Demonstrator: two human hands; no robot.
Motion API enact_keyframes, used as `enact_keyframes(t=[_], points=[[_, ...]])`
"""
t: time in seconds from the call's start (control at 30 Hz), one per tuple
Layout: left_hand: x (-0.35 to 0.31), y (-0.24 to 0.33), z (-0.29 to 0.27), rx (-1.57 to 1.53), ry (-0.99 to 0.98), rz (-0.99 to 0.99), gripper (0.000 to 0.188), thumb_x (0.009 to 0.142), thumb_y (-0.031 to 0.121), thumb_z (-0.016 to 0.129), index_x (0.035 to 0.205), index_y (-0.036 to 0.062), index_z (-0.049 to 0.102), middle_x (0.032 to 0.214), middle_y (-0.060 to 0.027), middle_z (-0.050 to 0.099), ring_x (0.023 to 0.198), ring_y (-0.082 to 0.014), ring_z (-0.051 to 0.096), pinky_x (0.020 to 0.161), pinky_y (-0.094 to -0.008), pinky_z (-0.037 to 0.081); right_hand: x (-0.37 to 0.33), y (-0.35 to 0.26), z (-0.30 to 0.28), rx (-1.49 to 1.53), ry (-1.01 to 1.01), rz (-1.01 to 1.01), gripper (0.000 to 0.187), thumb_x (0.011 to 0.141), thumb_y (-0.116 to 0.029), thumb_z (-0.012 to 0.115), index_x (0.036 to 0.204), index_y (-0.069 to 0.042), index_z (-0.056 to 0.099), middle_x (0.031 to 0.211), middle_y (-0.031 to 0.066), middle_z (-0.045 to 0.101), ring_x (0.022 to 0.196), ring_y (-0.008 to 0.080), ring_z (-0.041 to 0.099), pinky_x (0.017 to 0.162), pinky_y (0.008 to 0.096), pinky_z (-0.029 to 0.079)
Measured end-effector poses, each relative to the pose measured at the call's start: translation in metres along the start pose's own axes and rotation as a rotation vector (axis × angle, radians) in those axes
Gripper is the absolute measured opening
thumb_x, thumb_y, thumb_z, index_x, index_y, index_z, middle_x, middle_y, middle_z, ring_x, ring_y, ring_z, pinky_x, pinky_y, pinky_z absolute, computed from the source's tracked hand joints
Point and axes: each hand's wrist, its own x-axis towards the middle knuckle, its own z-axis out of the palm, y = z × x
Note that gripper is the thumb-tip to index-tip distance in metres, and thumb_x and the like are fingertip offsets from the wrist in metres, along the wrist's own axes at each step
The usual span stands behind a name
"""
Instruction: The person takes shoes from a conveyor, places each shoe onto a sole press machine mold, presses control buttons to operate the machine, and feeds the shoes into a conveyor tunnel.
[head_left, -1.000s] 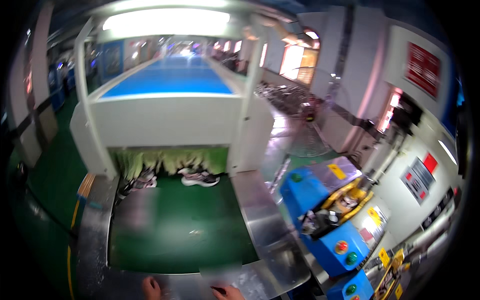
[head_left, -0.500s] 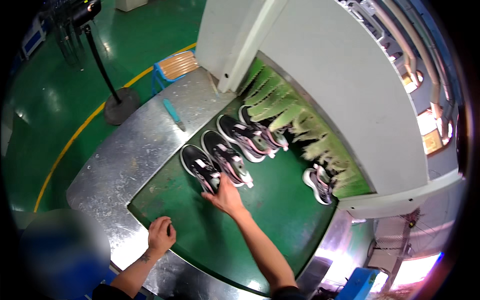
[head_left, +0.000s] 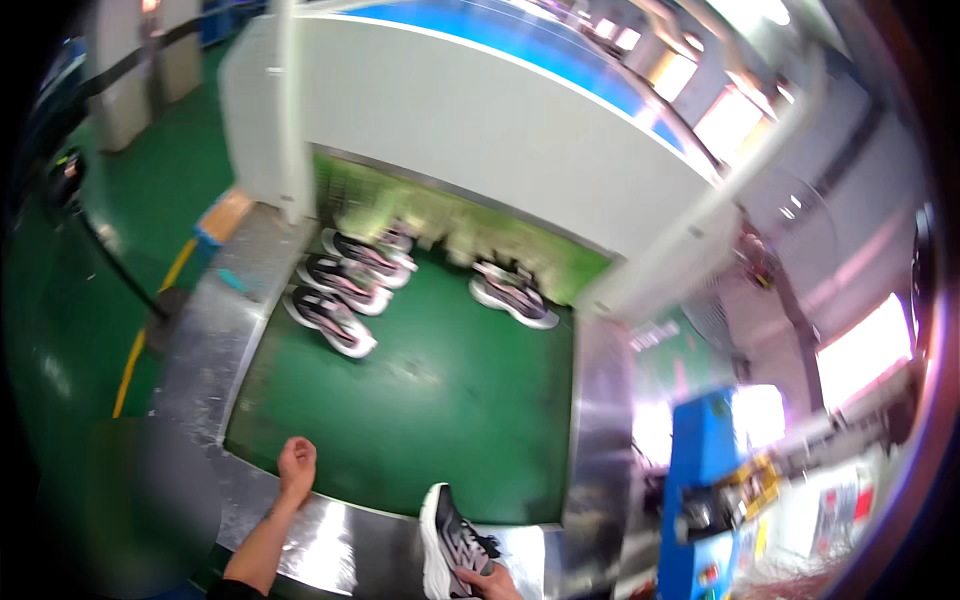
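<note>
My right hand (head_left: 490, 582), at the lower edge, is closed on a black, grey and pink sneaker (head_left: 445, 545) with a thick white sole. The sneaker is held over the near metal edge, its toe pointing away from me. To the left, my left hand (head_left: 297, 466) hovers by the near left corner of the green belt (head_left: 430, 410), fingers curled in with nothing visible in them. Several matching sneakers (head_left: 332, 322) lie side by side at the belt's far left. Another sneaker (head_left: 512, 298) stands apart at the far right, close to the green fringed curtain (head_left: 450, 215).
A grey metal housing (head_left: 450, 110) rises behind the curtain. Metal ledges (head_left: 195, 365) border the belt, and a teal-handled tool (head_left: 235, 282) lies on the left one. Beyond it are a small stool (head_left: 225, 215) and a black stand (head_left: 120, 265). Blue equipment (head_left: 695, 480) stands at right.
My right hand has taken a sneaker from the left group and brought it back to the near edge. My left hand stays curled near the corner. The view has swung to the right.
</note>
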Motion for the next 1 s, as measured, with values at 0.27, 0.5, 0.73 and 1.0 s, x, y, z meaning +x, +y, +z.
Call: enact_keyframes(t=[0.27,0.5,0.73,1.0], points=[[-0.160,0.126,0.239,-0.567,-1.123,-0.093,0.075,0.083,0.036,0.062,0.139,0.0070,0.021,0.130,-0.0137,0.043,0.116,-0.0225,0.046,0.093,-0.0309,0.040,-0.091,-0.070,-0.096,0.067,0.223,-0.652,0.060,0.072,-0.023,0.073,0.121,0.000,0.047,0.107,0.0115,0.059,0.093,0.0194,0.058,0.085,0.0323,0.046],[-0.341,0.136,0.352,-0.124,-1.455,-0.226,0.067,0.083,0.046,0.053,0.123,-0.0070,0.040,0.113,-0.0207,0.052,0.102,-0.0300,0.053,0.090,-0.0387,0.042,-0.205,0.073,-0.219,0.232,0.427,-0.772,0.055,0.085,-0.022,0.061,0.129,0.001,0.038,0.121,0.0095,0.051,0.113,0.0181,0.046,0.097,0.0316,0.036],[-0.675,0.115,0.427,-0.101,-1.477,-0.286,0.045,0.079,0.011,0.061,0.120,-0.0016,0.047,0.110,-0.0129,0.055,0.099,-0.0204,0.053,0.085,-0.0318,0.044,-0.363,0.287,-0.302,1.282,0.855,-0.627,0.035,0.085,-0.031,0.060,0.108,-0.006,0.054,0.059,-0.0037,0.043,0.049,0.0068,0.042,0.041,0.0227,0.034],[-0.884,0.021,0.707,0.496,-1.875,0.566,0.095,0.068,0.030,0.076,0.130,-0.0106,0.017,0.109,-0.0257,0.054,0.102,-0.0336,0.056,0.083,-0.0389,0.046,-0.510,0.422,-0.400,1.045,1.413,-0.569,0.052,0.086,-0.020,0.059,0.124,0.005,0.033,0.074,0.0035,0.051,0.052,0.0094,0.047,0.042,0.0209,0.038]])
